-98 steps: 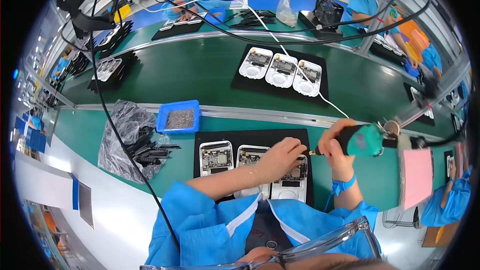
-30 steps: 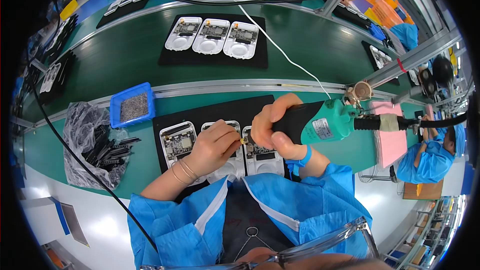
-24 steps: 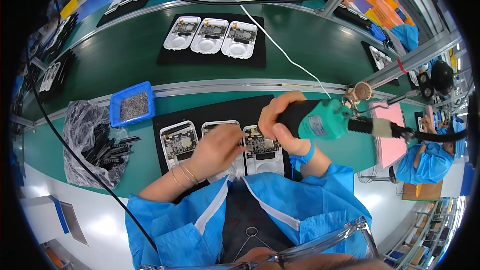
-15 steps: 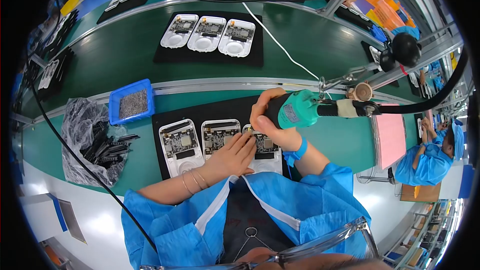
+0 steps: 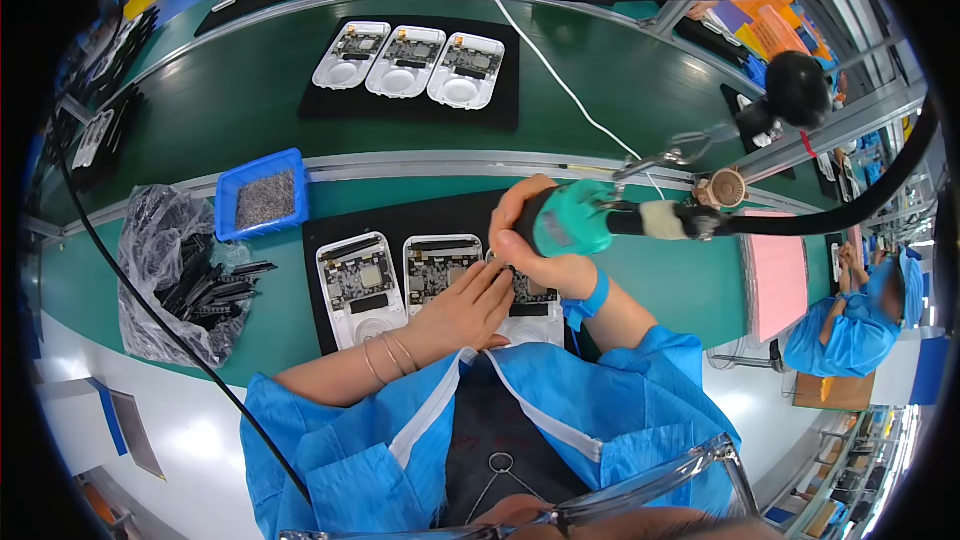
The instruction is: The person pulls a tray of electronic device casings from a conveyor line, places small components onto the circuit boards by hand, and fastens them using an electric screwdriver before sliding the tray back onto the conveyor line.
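My right hand (image 5: pixel 562 275) is wrapped round a teal-and-black electric screwdriver (image 5: pixel 575 222), held over the right-hand white housing (image 5: pixel 537 330). The driver's tip is hidden by my hands. My left hand (image 5: pixel 462 302) lies with fingers stretched out across the middle housing (image 5: pixel 432 258) and the right one, fingertips on the right circuit board near the driver. To the left, a third white housing (image 5: pixel 361 285) with its circuit board lies untouched. All three lie on a black mat (image 5: pixel 420 215).
A blue bin (image 5: pixel 221 212) of small metal parts and a plastic bag (image 5: pixel 150 240) of black strips stand left. Beyond the rail, a black mat (image 5: pixel 400 112) carries three more housings. Pink sheets (image 5: pixel 778 270) lie right. Cables cross the view; co-workers sit around.
My right hand and the screwdriver have moved a little left. The far mat with three housings has shifted slightly left. My left hand stays in place.
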`<state>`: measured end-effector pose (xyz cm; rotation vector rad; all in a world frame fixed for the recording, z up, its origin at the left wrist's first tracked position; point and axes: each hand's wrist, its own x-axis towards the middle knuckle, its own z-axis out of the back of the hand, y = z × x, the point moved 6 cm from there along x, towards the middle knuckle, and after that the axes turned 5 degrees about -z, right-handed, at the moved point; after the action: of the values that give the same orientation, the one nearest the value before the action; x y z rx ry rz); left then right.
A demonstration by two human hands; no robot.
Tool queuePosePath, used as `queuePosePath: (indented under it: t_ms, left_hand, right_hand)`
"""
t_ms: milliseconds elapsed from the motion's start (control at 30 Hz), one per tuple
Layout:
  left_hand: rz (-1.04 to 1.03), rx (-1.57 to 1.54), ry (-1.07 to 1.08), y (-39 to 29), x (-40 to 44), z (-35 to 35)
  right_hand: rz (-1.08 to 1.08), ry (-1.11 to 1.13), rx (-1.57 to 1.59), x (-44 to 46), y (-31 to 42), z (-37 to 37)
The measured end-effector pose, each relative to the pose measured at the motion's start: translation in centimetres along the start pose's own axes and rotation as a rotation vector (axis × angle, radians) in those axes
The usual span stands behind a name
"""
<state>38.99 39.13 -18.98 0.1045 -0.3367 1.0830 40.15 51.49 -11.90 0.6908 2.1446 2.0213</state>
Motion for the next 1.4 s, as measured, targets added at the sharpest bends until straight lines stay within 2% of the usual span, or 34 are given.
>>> queuePosePath:
  t_ms: [133, 167, 267, 367, 467, 500, 600, 667, 700, 733, 767, 800, 833, 900, 1000, 1100, 1400]
  left_hand:
    - [0.021, -0.056, 0.035, 0.1, -0.2, -0.6]
    - [0.022, -0.056, 0.029, 0.2, -0.1, -0.6]
    - [0.034, -0.067, 0.032, 0.1, -0.1, -0.2]
    - [0.051, -0.096, 0.054, -0.1, 0.4, -0.4]
    - [0.066, -0.111, 0.061, -0.4, 0.8, -0.1]
    - [0.067, -0.115, 0.066, -0.6, 1.2, 0.1]
    - [0.059, -0.130, 0.018, 0.2, 1.0, 1.4]
    - [0.073, -0.148, -0.099, 2.1, 0.2, 5.5]
    - [0.272, -0.140, 0.095, 5.0, -0.2, 6.6]
    - [0.505, -0.163, -0.044, 8.5, -2.0, 7.0]
    - [0.482, 0.117, -0.320, 10.3, -4.4, 10.0]
    - [0.687, 0.225, -0.294, 13.6, -6.8, 11.0]
    - [0.833, 0.123, -0.360, 16.6, -9.7, 11.6]
    - [0.988, 0.227, -0.211, 20.8, -14.1, 11.2]
    - [0.983, 0.175, 0.091, 22.8, -15.7, 9.4]
    - [0.988, 0.167, 0.134, 22.6, -14.6, 9.2]
    - [0.921, 0.370, -0.153, 20.5, -12.6, 10.5]
  right_hand:
    - [0.003, 0.060, -0.272, 0.6, -0.7, -1.1]
    - [0.003, 0.003, -0.179, 0.6, -1.4, -0.9]
    - [-0.073, 0.018, -0.147, 1.0, -1.4, -1.1]
    - [-0.025, 0.026, -0.237, 0.9, -1.1, -0.8]
    - [-0.048, -0.001, -0.158, 1.3, 0.0, -0.6]
    - [0.011, 0.053, -0.222, 1.7, 1.4, -0.5]
    - [0.139, -0.007, -0.178, 2.0, 3.3, 0.8]
    - [0.124, 0.096, 0.115, 2.2, 5.2, 0.2]
    - [0.132, 0.109, 0.147, 2.2, 6.0, 0.6]
    - [0.140, 0.122, 0.178, 2.1, 6.7, 1.0]
    - [0.127, 0.068, 0.121, 2.2, 7.2, 1.5]
    - [0.116, 0.015, 0.062, 2.2, 7.5, 2.1]
    - [0.112, 0.008, 0.019, 2.2, 7.4, 2.6]
    - [0.117, -0.006, -0.074, 2.2, 7.1, 3.4]
    - [0.106, -0.001, -0.022, 2.3, 6.2, 3.4]
    - [0.106, -0.009, -0.023, 2.4, 5.8, 4.1]
    - [0.089, 0.037, -0.004, 2.2, 5.0, 3.6]
